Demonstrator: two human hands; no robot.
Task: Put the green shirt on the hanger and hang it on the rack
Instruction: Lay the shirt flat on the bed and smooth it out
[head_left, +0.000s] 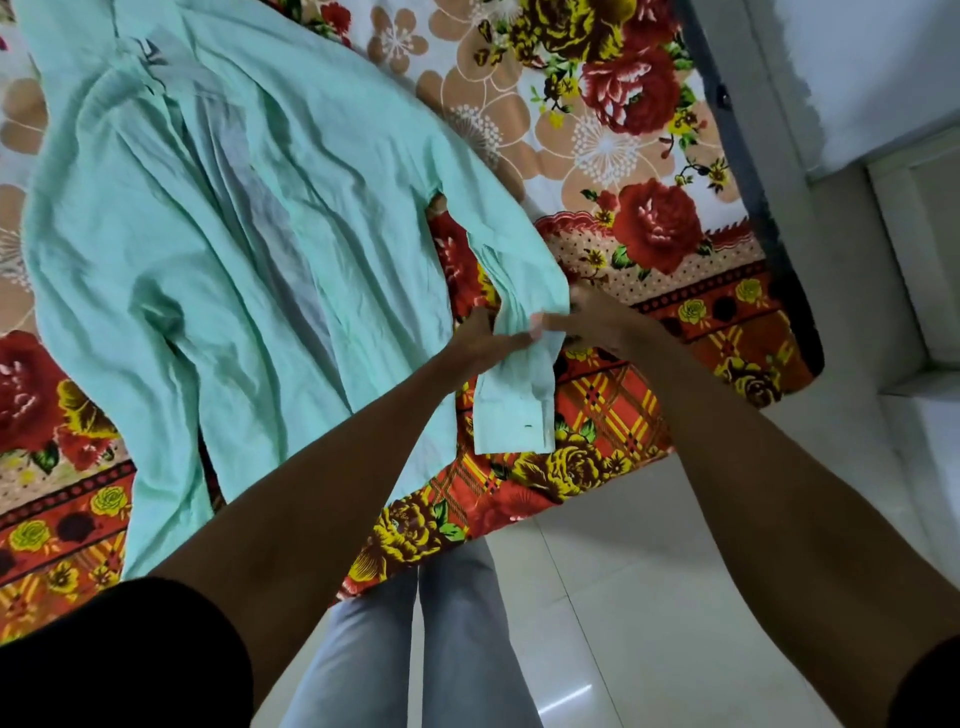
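At the bed's (597, 405) edge, both hands (540, 327) pinch the green shirt's (234, 234) sleeve.

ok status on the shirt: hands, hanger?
Both hands, left hand and right hand, pinch the sleeve. Green shirt flat on floral bedsheet. No hanger or rack visible.

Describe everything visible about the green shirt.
The green shirt is pale mint, of thin, creased woven-looking cloth. It lies spread flat on the floral bedsheet, collar toward the far side, hem near the bed's front edge. One long sleeve runs toward the person, its buttoned cuff with a small buttonhole lying flat. The left hand and right hand pinch that sleeve above the cuff. No hanger shows.
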